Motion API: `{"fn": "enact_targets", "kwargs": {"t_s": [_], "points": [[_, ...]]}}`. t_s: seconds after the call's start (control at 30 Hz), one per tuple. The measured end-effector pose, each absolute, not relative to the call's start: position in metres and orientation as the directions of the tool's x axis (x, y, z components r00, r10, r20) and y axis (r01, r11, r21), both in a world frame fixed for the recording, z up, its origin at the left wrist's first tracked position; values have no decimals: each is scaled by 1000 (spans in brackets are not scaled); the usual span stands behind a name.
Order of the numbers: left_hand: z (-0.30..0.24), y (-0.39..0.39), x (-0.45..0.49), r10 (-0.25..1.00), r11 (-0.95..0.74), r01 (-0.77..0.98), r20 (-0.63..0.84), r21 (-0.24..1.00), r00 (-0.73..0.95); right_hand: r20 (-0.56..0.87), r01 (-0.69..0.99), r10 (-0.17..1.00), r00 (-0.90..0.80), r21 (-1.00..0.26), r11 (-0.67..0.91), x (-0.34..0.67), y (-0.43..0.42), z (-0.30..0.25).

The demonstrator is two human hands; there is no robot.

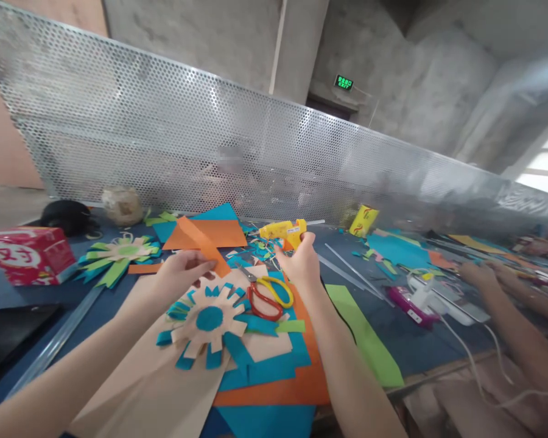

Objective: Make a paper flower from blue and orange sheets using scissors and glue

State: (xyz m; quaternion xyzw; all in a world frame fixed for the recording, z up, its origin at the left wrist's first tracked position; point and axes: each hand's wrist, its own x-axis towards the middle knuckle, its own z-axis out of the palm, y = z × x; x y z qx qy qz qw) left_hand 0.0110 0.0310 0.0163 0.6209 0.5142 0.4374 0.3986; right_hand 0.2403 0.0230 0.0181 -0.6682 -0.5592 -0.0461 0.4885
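My left hand [182, 271] pinches the lower end of an orange paper strip [201, 240] that slants up and to the left over the table. My right hand [301, 261] is closed round the handle of a yellow glue gun [278, 230], whose nozzle points left. Just in front of the hands lies a beige and blue paper flower [209, 319] on beige and orange sheets. Scissors [267, 295] with one red and one yellow loop lie between my two wrists.
A perforated metal screen [164, 140] walls the table's far side. A red box [25, 254], a green and beige paper flower [119, 254] and a jar [122, 205] stand at the left. Another person's arms [506, 292] work at the right by a white glue gun [427, 295].
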Motion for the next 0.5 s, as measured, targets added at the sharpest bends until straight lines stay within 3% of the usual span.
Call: {"fn": "enact_targets", "kwargs": {"t_s": [0.2,0.37,0.5], "points": [[-8,32,-7,995,-95,125,91,988,38,727,888,654,208,-421,186,217,15,7],[4,21,-4,996,-65,213,77,975,-47,793,915,603,91,-306,264,214,9,2],[7,19,-4,993,-46,252,71,967,-90,855,954,516,-62,-101,283,217,7,1]]}}
